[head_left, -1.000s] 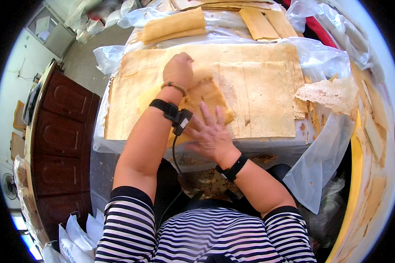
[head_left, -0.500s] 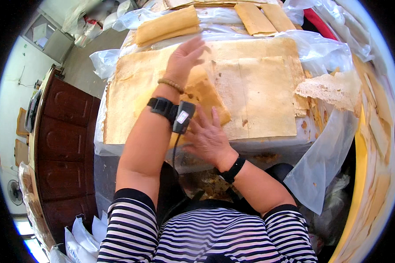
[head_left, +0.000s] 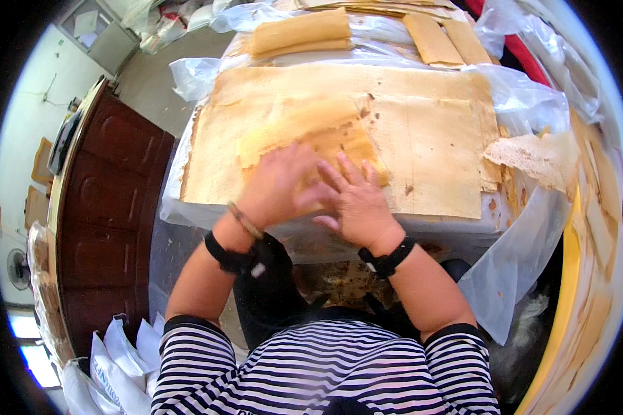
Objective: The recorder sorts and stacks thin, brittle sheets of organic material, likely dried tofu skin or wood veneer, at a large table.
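Apparently steadying the yellow sheet (head_left: 349,140) against slipping, with the right hand (head_left: 367,206) spread open on its near side and the left hand (head_left: 278,185) just beside, too blurred to tell open from closed. Lies beneath both, atop broad pale sheets (head_left: 436,162), probably laid flat as backing.

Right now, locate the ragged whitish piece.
In the head view, the ragged whitish piece lies toward the right, at the right edge of the large tan sheets, near the hanging plastic.
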Tool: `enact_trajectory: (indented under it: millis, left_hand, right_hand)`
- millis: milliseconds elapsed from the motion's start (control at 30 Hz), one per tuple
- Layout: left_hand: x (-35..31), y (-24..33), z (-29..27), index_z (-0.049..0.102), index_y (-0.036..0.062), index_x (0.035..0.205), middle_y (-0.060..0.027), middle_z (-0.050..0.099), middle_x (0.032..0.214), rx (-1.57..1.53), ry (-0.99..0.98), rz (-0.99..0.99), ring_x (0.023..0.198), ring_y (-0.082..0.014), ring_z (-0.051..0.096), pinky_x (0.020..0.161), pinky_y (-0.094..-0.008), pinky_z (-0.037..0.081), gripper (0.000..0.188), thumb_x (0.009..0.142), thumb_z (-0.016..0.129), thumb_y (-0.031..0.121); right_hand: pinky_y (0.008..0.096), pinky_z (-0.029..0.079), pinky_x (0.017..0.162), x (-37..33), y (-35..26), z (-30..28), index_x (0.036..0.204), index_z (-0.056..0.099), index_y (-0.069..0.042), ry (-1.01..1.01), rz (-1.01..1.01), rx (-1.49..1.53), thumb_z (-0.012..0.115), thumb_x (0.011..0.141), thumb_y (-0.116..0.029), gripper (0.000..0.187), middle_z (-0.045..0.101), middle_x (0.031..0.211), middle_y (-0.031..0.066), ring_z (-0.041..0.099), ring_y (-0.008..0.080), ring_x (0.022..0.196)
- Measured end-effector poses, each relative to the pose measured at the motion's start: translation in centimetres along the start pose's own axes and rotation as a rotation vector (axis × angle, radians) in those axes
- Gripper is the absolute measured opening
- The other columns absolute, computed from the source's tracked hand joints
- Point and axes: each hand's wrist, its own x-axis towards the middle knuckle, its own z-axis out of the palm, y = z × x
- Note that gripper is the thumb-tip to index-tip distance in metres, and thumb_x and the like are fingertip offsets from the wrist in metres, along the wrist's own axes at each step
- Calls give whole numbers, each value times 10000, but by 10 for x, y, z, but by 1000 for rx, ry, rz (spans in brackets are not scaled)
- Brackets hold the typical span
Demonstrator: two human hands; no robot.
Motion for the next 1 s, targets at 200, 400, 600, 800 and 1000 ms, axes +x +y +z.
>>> enact_trajectory:
  millis: [200,400,600,800,1000]
  left_hand:
    - [-54,3,9,422,80,1399,-145,388,1489,241,-139,-199,1355,-392,372,1077,-456,371,785,716,788,206]
    - [-62,-30,-33,626,74,1099,-130,602,1163,-198,-151,-97,1134,-364,557,949,-393,487,377,727,660,22]
    - [-101,-41,-33,667,138,1171,-100,583,1333,-371,-154,63,1298,-346,488,1091,-392,407,425,773,645,-12]
    - [-130,-70,-4,642,39,1178,-56,687,1157,-878,-46,-178,1153,-209,596,1005,-353,467,289,897,663,104]
    - [-116,-71,18,653,3,1117,-18,682,885,-1044,300,-461,824,-97,601,752,-281,505,277,984,577,234]
  right_hand:
    - [446,288,1124,7,21,-23,1403,484,-204,-90,-43,-14,671,818,-501,682,410,1487,90,330,275,1400]
    - [430,352,1082,6,25,-60,1302,572,-173,-97,-84,70,724,777,-283,557,533,1371,78,471,263,1290]
    - [451,468,966,-23,34,-65,939,729,-141,-1,-190,218,718,686,-19,281,719,1026,49,652,253,1047]
    - [381,491,932,-31,41,-47,1000,720,-88,11,-71,517,703,794,-41,212,732,997,66,693,219,925]
    - [259,501,770,3,25,-53,1036,684,25,52,359,840,616,928,-123,195,698,927,28,614,87,837]
